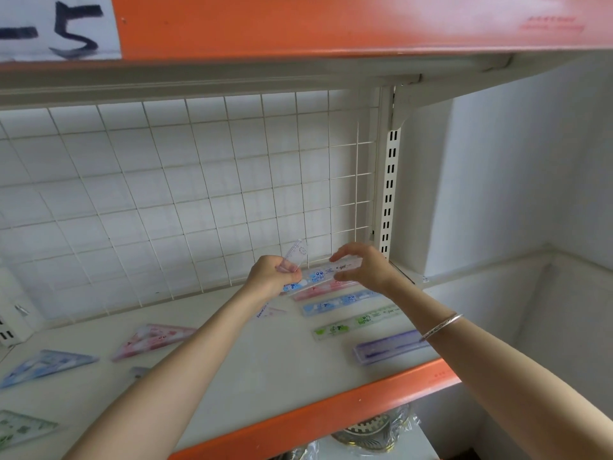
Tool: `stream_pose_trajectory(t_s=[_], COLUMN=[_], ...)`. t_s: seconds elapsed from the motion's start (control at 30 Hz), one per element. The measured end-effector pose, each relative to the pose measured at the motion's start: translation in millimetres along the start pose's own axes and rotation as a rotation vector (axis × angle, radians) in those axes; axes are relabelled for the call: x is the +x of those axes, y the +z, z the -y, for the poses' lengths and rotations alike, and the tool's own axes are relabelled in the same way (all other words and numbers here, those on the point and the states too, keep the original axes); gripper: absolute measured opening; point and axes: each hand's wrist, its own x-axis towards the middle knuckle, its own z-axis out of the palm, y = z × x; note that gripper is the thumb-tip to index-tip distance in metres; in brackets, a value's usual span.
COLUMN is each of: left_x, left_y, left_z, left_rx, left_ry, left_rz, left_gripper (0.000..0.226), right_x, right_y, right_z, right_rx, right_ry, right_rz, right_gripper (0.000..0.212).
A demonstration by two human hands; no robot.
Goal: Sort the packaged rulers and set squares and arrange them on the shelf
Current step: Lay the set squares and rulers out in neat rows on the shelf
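Centre frame, over back of shelf (265, 360): gripping clear pack (294, 257) in left hand (270, 277), pinching blue ruler (318, 276) with right hand (363, 265). Placing step, probably. Next: lay ruler flat behind pink ruler (326, 288), parallel.

- Shelf (252, 366) – a white board with an orange front lip, running off to the left.
- Upper shelf (298, 24) overhead, orange-faced with a patch of glare; a paper label (59, 28) at its left carries a handwritten "5".
- White wire grid (166, 194) forms the back.
- Cream slotted upright (389, 187) stands at the grid's right edge, with a bracket at its top.
- Plain white wall (514, 161) to the right – soft, even light.
- Plastic-wrapped goods (374, 433) sit below, indistinct.
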Motion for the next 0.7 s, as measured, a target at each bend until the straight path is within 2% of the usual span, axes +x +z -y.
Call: stream_pose_trajectory(t_s=[0.1,0.37,0.53,0.63,0.7], left_x=[-1,0,2,6,5], left_y=[8,18,14,7,4], left_z=[-1,-3,-6,-3,-2], left_rx=[0.006,0.016,-0.04,0.057,0.057], left_ry=[0.011,-0.007,-0.004,0.01,-0.004], left_rz=[0.005,0.049,-0.014,-0.074,-0.046], left_gripper=[0.011,0.011,0.009,0.018,0.023], right_x=[-8,-15,-14,-9,-5], right_y=[3,6,-3,-10,-12], right_z=[5,8,6,0,-5], right_rx=[-0.166,-0.327,-0.447,-0.528,-0.561], right_ry=[-0.089,-0.276,-0.289,-0.256,-0.219], right_rz=[0.027,0.092,0.13,0.182,0.216], right_gripper=[0.033,0.029,0.029,0.032,0.034])
